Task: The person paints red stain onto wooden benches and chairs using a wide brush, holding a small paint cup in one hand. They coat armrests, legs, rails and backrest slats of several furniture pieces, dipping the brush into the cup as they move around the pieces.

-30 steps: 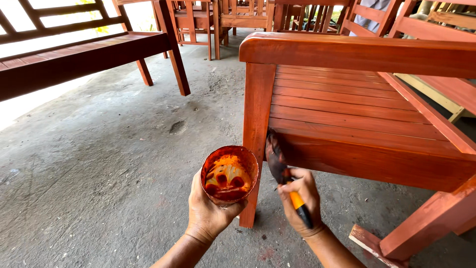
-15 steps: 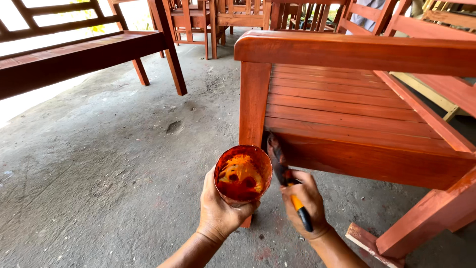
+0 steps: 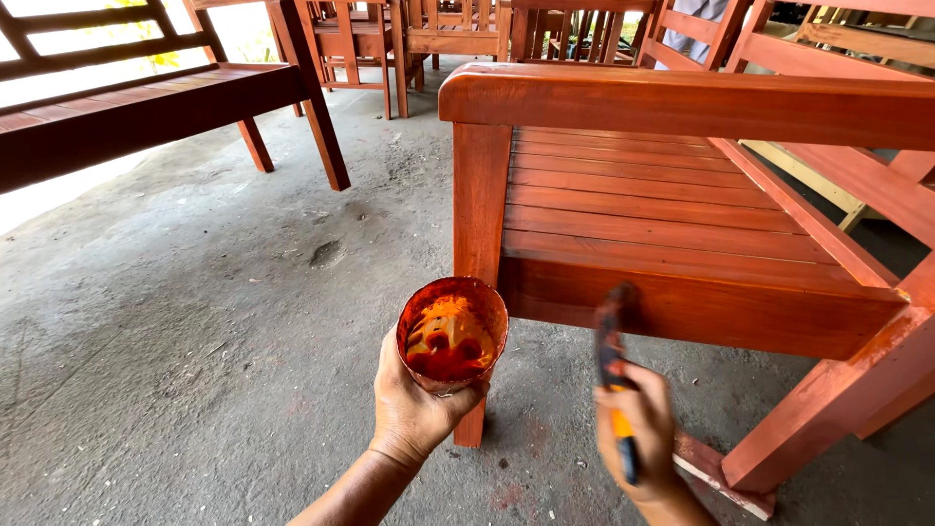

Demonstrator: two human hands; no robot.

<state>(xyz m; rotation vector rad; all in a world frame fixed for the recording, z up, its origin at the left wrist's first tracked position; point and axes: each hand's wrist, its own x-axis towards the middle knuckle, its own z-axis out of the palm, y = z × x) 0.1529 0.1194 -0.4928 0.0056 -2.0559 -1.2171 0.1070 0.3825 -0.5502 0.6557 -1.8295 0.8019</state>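
My left hand (image 3: 414, 409) grips a stained cup (image 3: 451, 333) holding orange-red wood stain, low in the middle of the view, in front of the chair's front leg (image 3: 479, 234). My right hand (image 3: 638, 424) holds a paintbrush (image 3: 612, 351) with an orange and dark handle; its dark bristles are blurred against the front rail (image 3: 701, 312) of a reddish-brown wooden chair (image 3: 682, 107). The chair's slatted seat (image 3: 643, 200) and armrest look freshly stained and glossy.
A dark wooden bench (image 3: 136, 112) stands at the upper left on the grey concrete floor (image 3: 195, 341). More stained wooden chairs (image 3: 370, 39) crowd the background. Another chair frame (image 3: 877, 58) sits to the right. A short wood offcut (image 3: 721, 477) lies by the chair's right leg.
My right hand and the brush have shifted right along the front rail, away from the front leg. The cup has stayed beside the leg. The view moved closer.
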